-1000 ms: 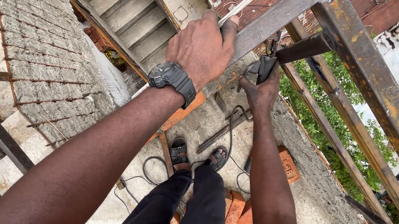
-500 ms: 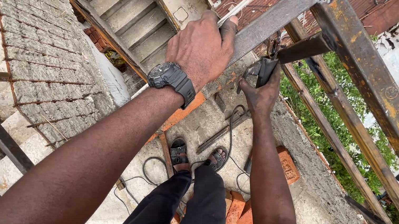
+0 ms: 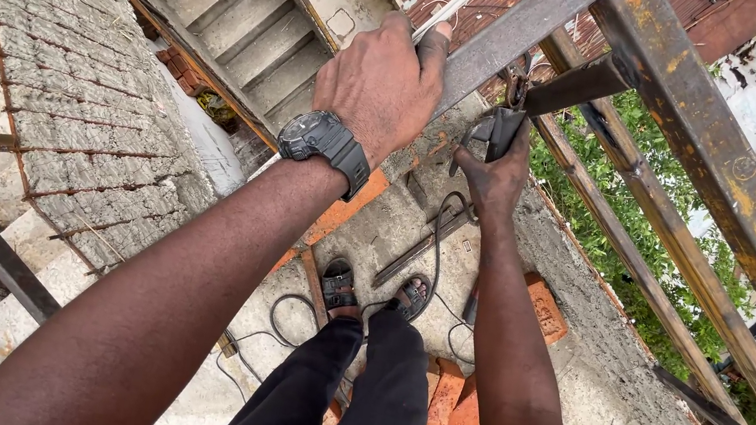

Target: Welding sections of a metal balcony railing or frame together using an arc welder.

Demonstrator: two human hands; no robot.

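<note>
Nothing has moved: left hand (image 3: 380,84) fingers stay wrapped on the steel bar (image 3: 518,32); right hand (image 3: 497,166) grips a dark tool (image 3: 502,131).

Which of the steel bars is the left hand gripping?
The grey flat bar under the left hand; the rust-and-yellow beam beside it is untouched.

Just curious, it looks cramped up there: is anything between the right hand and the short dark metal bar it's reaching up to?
Nothing visible. The right hand already has a dark clamp-like tool up against the short dark angled metal bar. The left hand grips the grey steel beam beside it.
</note>
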